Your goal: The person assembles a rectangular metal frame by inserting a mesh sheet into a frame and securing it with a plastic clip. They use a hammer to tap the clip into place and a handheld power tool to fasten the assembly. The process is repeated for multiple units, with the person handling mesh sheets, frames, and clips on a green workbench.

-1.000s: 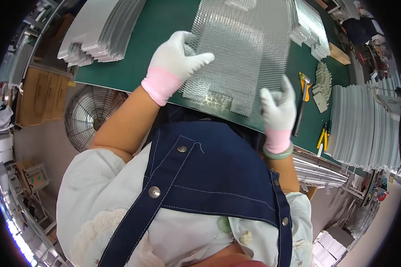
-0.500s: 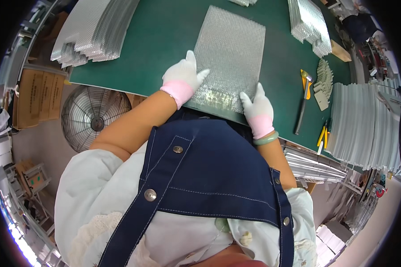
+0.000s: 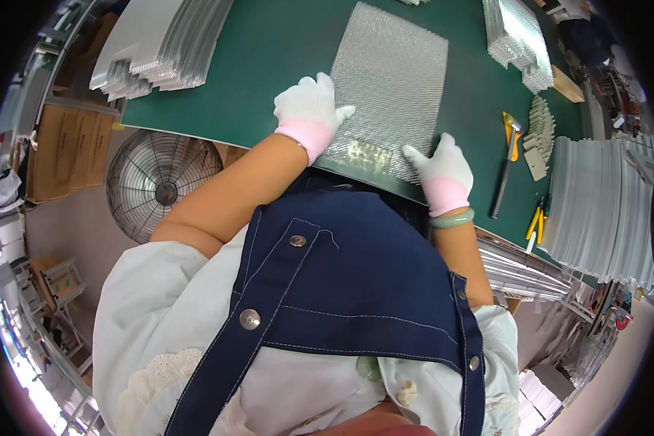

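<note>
Plainly, the silver mesh panel (image 3: pixel 394 80) lay flat on the green table (image 3: pixel 269 43), its lower end just beside the table's near edge. Left of the panel was the left hand (image 3: pixel 308 109), gloved, thumb spread over the border and fingers loosely bent; right of it, the right hand (image 3: pixel 443 166) had its thumb reaching over the lower border. Neither hand was closed around the sheet, though whether the fingertips pressed on it could not be made out.

The panel looked light and thin-walled, likely springy across its face and easily dented if squeezed. Its rough cells should have given gloves some bite, but the cut borders might have snagged the knit. The best hold seemed a gentle, flat-fingered one on both long sides at once, above the lower corners, keeping the sheet from bowing. Farther right of the panel lay the hammer (image 3: pixel 504 171) and yellow-handled pliers (image 3: pixel 536 221); well to its left stood a stack of similar sheets (image 3: pixel 156 43).
</note>
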Action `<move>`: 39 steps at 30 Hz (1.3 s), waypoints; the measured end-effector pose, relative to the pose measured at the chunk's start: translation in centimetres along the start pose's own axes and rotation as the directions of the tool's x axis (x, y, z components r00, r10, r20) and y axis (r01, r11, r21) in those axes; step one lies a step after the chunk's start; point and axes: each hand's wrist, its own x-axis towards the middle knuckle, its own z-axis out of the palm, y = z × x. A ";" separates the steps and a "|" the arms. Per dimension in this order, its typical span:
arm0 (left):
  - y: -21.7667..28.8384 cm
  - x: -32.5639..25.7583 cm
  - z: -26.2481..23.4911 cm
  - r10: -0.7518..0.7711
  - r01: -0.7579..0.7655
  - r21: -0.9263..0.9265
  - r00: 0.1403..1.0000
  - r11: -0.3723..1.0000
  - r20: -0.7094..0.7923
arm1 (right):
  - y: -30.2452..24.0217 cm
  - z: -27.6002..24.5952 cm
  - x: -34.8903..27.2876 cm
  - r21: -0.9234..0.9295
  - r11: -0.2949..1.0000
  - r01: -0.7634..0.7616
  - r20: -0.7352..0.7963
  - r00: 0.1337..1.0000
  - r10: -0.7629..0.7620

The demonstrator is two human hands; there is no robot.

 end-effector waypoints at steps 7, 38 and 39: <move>-1.3 0.3 0.7 0.081 -0.058 -0.230 0.993 0.972 0.091 | 1.6 2.5 0.7 0.241 0.949 0.204 -0.108 0.977 -0.182; 2.4 -4.4 3.2 0.524 -0.535 0.104 0.843 0.838 0.118 | -2.7 3.2 -3.7 -0.194 0.823 0.534 -0.087 0.826 -0.557; 2.0 -4.6 3.4 0.542 -0.545 0.080 0.838 0.835 0.055 | -2.4 3.0 -3.4 -0.208 0.818 0.536 -0.072 0.826 -0.559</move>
